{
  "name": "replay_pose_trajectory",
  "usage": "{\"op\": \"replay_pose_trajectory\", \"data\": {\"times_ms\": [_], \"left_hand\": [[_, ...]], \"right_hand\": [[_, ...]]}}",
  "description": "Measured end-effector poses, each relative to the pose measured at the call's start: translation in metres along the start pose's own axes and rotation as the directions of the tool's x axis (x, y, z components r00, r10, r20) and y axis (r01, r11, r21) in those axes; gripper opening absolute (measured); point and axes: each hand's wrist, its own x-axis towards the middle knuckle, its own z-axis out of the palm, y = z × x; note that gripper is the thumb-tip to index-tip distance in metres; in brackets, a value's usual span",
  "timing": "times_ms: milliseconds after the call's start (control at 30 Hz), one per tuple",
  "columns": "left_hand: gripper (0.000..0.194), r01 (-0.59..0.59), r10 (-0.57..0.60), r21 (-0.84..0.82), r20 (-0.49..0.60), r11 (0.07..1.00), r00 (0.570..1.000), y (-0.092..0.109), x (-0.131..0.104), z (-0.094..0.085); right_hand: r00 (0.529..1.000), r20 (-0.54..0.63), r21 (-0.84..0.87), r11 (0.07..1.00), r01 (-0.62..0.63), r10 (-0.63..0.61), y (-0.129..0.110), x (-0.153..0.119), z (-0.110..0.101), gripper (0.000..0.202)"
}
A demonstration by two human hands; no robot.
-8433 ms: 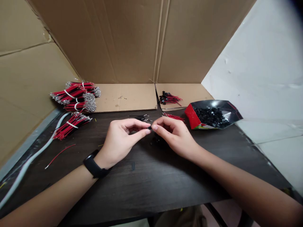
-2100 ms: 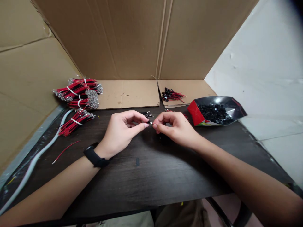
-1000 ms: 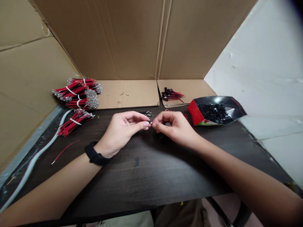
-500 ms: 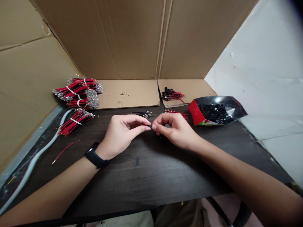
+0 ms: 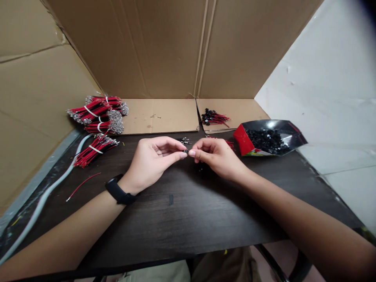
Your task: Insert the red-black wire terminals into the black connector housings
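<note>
Over the middle of the table, my left hand (image 5: 151, 162) pinches a small black plastic connector housing (image 5: 186, 151) between thumb and fingertips. My right hand (image 5: 219, 158) meets it from the right, thumb and forefinger closed at the housing's edge; what they grip is hidden. Below the right hand lie some small black pieces (image 5: 201, 169), mostly in shadow. Just behind the hands are loose black wires (image 5: 184, 141) with metal terminals and loose red wires (image 5: 229, 145), partly covered by the right hand.
Bundles of red and black wires (image 5: 96, 149) tied with white bands are stacked at left, near a white cable (image 5: 44, 201) and a single red wire (image 5: 84, 185). An opened packet (image 5: 243, 141) of black housings stands at right. Finished-looking wired connectors (image 5: 216, 117) lie on cardboard (image 5: 173, 113).
Both hands have risen slightly, still fingertip to fingertip. A little more of the black housing shows at the left fingertips. The view has shifted slightly.
</note>
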Motion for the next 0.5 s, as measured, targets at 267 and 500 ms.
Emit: {"op": "replay_pose_trajectory", "data": {"times_ms": [267, 500], "left_hand": [[0.018, 0.04, -0.041, -0.042, -0.014, 0.998, 0.999, -0.0005, -0.0008, 0.0021], [0.013, 0.025, -0.025, 0.003, -0.011, 1.0, 1.0, -0.0027, -0.0045, 0.0018]], "right_hand": [[0.997, -0.017, -0.063, 0.995, 0.071, -0.072, -0.0014, -0.0056, 0.004, 0.017], [0.992, -0.034, -0.175, 0.978, 0.111, -0.118, -0.0048, -0.0088, 0.0065, 0.014]]}}
